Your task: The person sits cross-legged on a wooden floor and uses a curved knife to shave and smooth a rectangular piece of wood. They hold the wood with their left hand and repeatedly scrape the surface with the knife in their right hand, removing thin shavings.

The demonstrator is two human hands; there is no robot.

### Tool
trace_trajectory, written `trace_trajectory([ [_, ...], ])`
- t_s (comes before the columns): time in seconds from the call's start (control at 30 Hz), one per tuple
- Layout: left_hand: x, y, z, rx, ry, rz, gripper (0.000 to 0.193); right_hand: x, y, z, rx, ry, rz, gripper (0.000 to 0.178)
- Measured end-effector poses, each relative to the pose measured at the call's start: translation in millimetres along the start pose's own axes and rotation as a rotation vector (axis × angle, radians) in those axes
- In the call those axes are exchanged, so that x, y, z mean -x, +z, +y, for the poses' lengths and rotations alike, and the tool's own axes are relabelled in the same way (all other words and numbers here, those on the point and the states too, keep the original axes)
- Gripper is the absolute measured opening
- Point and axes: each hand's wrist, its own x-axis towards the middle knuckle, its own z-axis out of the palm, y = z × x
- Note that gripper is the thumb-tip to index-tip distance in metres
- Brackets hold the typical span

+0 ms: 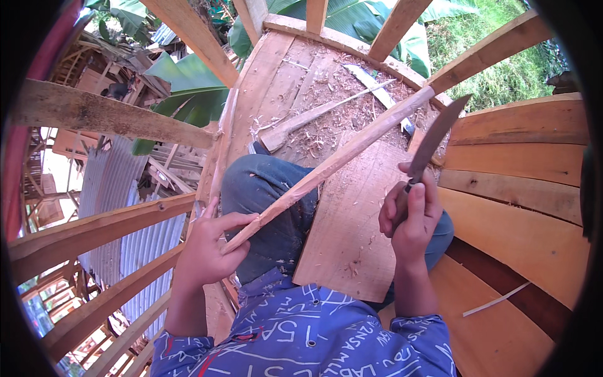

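Observation:
My left hand (210, 248) grips the near end of a long, whittled wooden stick (333, 162) between thumb and fingers. The stick slants away to the far right, over my bent knee, its far end near the railing. In my right hand (411, 217) is a knife (436, 139), fingers wrapped round its handle, the broad blade pointing up and away. Blade and stick are apart. Beneath the stick, a flat wooden board (352, 251) lies between my legs, with a few shavings on it.
Shavings litter the plank floor (267, 81) ahead. A roughly carved wooden piece with a thin shaft (301, 119) and a long, pale-edged blade (377, 91) lie there. Wooden railing bars (119, 113) surround me at left and front; a plank wall (515, 169) stands at right.

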Motion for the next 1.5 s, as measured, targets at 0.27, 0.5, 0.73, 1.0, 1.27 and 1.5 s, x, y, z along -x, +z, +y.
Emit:
trace_trajectory([
  [0.27, -0.1, -1.4, -4.4, -0.03, -0.01, -0.066, 0.04, 0.7, 1.6, 2.8, 0.062, 0.006, -0.022, 0.026],
  [0.5, 0.1, -1.8, -4.7, -0.021, 0.004, -0.055, 0.037, 7.7, 5.8, 14.6, 0.089, 0.103, -0.106, 0.027],
  [0.73, -1.3, -1.9, -11.4, 0.002, -0.012, -0.069, 0.034, 9.2, 13.6, 10.5, 0.412, -0.01, -0.209, 0.028],
  [1.0, -3.3, -3.7, -4.5, -0.015, -0.021, -0.079, 0.034, 5.4, 13.3, 10.0, 0.634, -0.006, -0.334, 0.029],
  [1.27, -3.0, -6.0, -8.0, -0.047, -0.044, -0.097, 0.031, 10.9, 18.9, 10.4, 0.656, -0.057, -0.423, 0.024],
  [1.5, -4.4, -5.6, -4.4, -0.042, -0.052, -0.076, 0.028, 0.2, 6.0, 1.3, 0.139, 0.456, -0.544, 0.027],
])
